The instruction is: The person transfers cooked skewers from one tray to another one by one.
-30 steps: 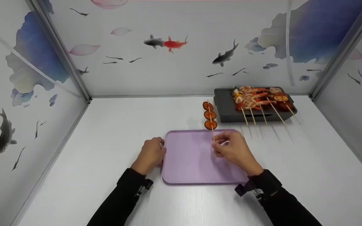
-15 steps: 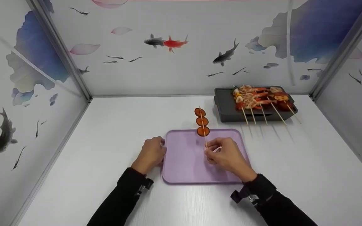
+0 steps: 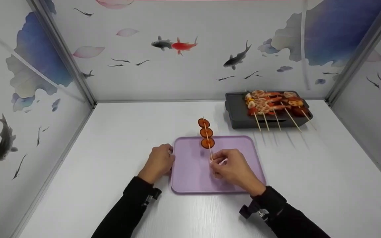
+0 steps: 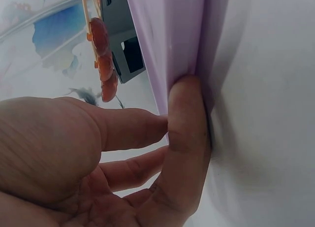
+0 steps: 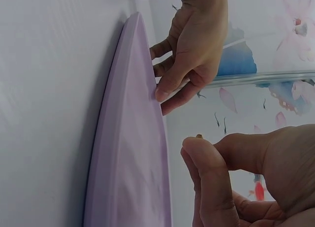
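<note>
A lilac tray [image 3: 190, 177] lies on the white table. At its left edge my left hand [image 3: 157, 163] pinches the rim; in the left wrist view the fingers [image 4: 184, 118] bend against that rim [image 4: 182, 35]. My right hand [image 3: 235, 168] pinches the lower stick of a skewer [image 3: 207, 133] between thumb and fingertips, above the tray. Three round orange-brown slices with dark edges are threaded on its upper part, leaning slightly left and reaching past the tray's far rim. Only the small end of the stick [image 5: 199, 136] peeks over the fingertips in the right wrist view.
At the back right stands a dark grey grill pan [image 3: 238, 110] loaded with several food skewers [image 3: 266, 104], some with shrimp, their sticks jutting over the front edge. White panels [image 3: 190, 76] printed with fish and petals enclose the table at the back and sides.
My right hand has carried the skewer left and toward me, so its lowest slice now overlaps the tray. The left hand has stayed at the tray's left edge.
</note>
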Demonstrator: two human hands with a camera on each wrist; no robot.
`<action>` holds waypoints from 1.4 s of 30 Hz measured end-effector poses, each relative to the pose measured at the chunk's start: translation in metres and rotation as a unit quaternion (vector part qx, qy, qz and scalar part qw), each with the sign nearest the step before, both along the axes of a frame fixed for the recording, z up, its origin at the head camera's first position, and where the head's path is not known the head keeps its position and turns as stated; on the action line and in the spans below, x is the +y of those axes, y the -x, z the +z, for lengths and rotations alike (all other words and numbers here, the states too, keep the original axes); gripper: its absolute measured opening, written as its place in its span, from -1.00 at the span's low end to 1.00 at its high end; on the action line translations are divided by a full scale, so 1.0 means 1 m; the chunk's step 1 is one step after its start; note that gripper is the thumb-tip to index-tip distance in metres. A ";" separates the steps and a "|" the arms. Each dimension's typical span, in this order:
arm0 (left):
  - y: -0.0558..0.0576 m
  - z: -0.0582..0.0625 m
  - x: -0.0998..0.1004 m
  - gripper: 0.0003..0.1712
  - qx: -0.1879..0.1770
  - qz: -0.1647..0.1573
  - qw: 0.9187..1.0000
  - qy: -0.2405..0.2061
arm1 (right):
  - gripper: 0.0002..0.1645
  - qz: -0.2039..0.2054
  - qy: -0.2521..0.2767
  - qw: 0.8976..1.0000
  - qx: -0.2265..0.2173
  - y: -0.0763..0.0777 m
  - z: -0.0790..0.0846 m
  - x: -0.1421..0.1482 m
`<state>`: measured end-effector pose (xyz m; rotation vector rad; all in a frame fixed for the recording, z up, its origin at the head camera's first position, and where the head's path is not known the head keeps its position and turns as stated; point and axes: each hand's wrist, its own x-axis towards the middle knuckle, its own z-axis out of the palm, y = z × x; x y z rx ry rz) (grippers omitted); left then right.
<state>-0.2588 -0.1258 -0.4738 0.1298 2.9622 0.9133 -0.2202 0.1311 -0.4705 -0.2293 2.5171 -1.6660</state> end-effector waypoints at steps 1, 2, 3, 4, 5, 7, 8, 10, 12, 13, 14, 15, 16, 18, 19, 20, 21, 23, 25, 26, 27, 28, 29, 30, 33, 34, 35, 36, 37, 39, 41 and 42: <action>0.000 0.000 0.000 -0.67 -0.001 0.000 1.000 0.002 | -0.82 0.001 -0.002 1.000 -0.001 -0.001 0.000 -0.001; 0.000 0.000 0.000 -0.67 -0.001 0.000 1.000 0.003 | -0.83 0.002 -0.005 1.000 -0.001 -0.001 -0.001 -0.002; 0.000 0.000 0.000 -0.67 -0.003 0.001 1.000 0.004 | -0.84 0.004 -0.008 1.000 0.000 -0.002 -0.001 -0.003; 0.000 0.000 0.000 -0.67 -0.005 0.002 1.000 0.004 | -0.84 0.007 -0.011 1.000 0.002 -0.002 -0.002 -0.003; 0.000 0.000 0.000 -0.66 -0.006 0.002 1.000 0.005 | -0.84 0.010 -0.013 1.000 0.003 -0.003 -0.002 -0.004; 0.000 0.000 0.000 -0.65 -0.010 0.002 1.000 0.004 | -0.84 0.016 -0.017 1.000 0.007 -0.004 -0.002 -0.005; 0.000 0.000 0.000 -0.64 -0.012 0.003 1.000 0.004 | -0.84 0.019 -0.019 1.000 0.009 -0.005 -0.003 -0.006; 0.000 0.000 0.000 -0.63 -0.017 0.005 1.000 0.002 | -0.84 0.024 -0.021 0.999 0.011 -0.006 -0.003 -0.007; 0.001 0.001 0.001 -0.62 -0.020 0.008 1.000 0.000 | -0.84 0.028 -0.024 0.999 0.014 -0.008 -0.002 -0.009; 0.001 0.001 0.001 -0.62 -0.021 0.009 1.000 0.001 | -0.85 0.029 -0.029 0.999 0.018 -0.009 -0.002 -0.009; 0.001 0.001 0.001 -0.62 -0.019 0.008 1.000 0.003 | -0.85 0.030 -0.033 0.999 0.022 -0.009 -0.002 -0.010; 0.001 0.001 0.001 -0.62 -0.018 0.009 1.000 0.003 | -0.85 0.031 -0.035 0.999 0.023 -0.010 -0.002 -0.011; 0.001 0.000 0.001 -0.62 -0.017 0.010 1.000 0.003 | -0.86 0.033 -0.038 0.998 0.025 -0.011 -0.002 -0.011; 0.001 0.000 0.001 -0.62 -0.013 0.010 1.000 0.006 | -0.86 0.036 -0.041 0.998 0.030 -0.012 -0.003 -0.012; 0.001 0.000 0.001 -0.62 -0.013 0.010 1.000 0.006 | -0.87 0.037 -0.043 0.998 0.031 -0.012 -0.003 -0.013; 0.001 -0.001 0.001 -0.61 -0.013 0.010 1.000 0.004 | -0.87 0.039 -0.044 0.998 0.032 -0.012 -0.004 -0.013; 0.001 -0.001 0.001 -0.61 -0.013 0.010 1.000 0.004 | -0.87 0.040 -0.045 0.998 0.033 -0.013 -0.005 -0.014; 0.001 -0.002 0.001 -0.60 -0.012 0.007 1.000 0.003 | -0.87 0.044 -0.050 0.997 0.036 -0.014 -0.006 -0.015; 0.001 -0.002 0.001 -0.60 -0.010 0.006 1.000 0.003 | -0.86 0.047 -0.054 0.997 0.035 -0.015 -0.006 -0.016; 0.001 -0.002 0.001 -0.60 -0.011 0.006 1.000 0.003 | -0.85 0.049 -0.054 0.997 0.035 -0.015 -0.006 -0.017; 0.002 -0.002 0.001 -0.60 -0.010 0.006 1.000 0.003 | -0.85 0.051 -0.053 0.997 0.033 -0.016 -0.006 -0.017; 0.002 -0.002 0.001 -0.60 -0.010 0.007 1.000 0.003 | -0.85 0.053 -0.052 0.997 0.032 -0.016 -0.006 -0.018; 0.002 -0.001 0.002 -0.60 -0.009 0.008 1.000 0.004 | -0.84 0.055 -0.051 0.997 0.030 -0.017 -0.006 -0.019; 0.002 -0.001 0.002 -0.60 -0.009 0.008 1.000 0.005 | -0.84 0.056 -0.053 0.997 0.029 -0.017 -0.006 -0.020; 0.002 -0.001 0.002 -0.60 -0.012 0.008 1.000 0.005 | -0.84 0.062 -0.057 0.996 0.029 -0.019 -0.006 -0.022; 0.002 -0.001 0.002 -0.60 -0.013 0.008 1.000 0.006 | -0.84 0.063 -0.059 0.996 0.029 -0.020 -0.006 -0.023; 0.003 -0.001 0.002 -0.60 -0.014 0.009 1.000 0.007 | -0.84 0.065 -0.062 0.996 0.027 -0.021 -0.007 -0.024; 0.003 -0.001 0.002 -0.60 -0.016 0.010 1.000 0.007 | -0.84 0.066 -0.065 0.995 0.027 -0.021 -0.007 -0.026; 0.003 -0.001 0.002 -0.59 -0.020 0.011 1.000 0.006 | -0.84 0.068 -0.068 0.995 0.026 -0.022 -0.008 -0.027; 0.003 -0.001 0.002 -0.58 -0.026 0.013 1.000 0.005 | -0.84 0.070 -0.075 0.995 0.021 -0.023 -0.009 -0.029; 0.003 -0.001 0.002 -0.57 -0.031 0.014 0.999 0.005 | -0.84 0.073 -0.080 0.994 0.017 -0.024 -0.010 -0.031; 0.003 -0.001 0.002 -0.56 -0.035 0.015 0.999 0.005 | -0.84 0.075 -0.081 0.994 0.015 -0.024 -0.011 -0.032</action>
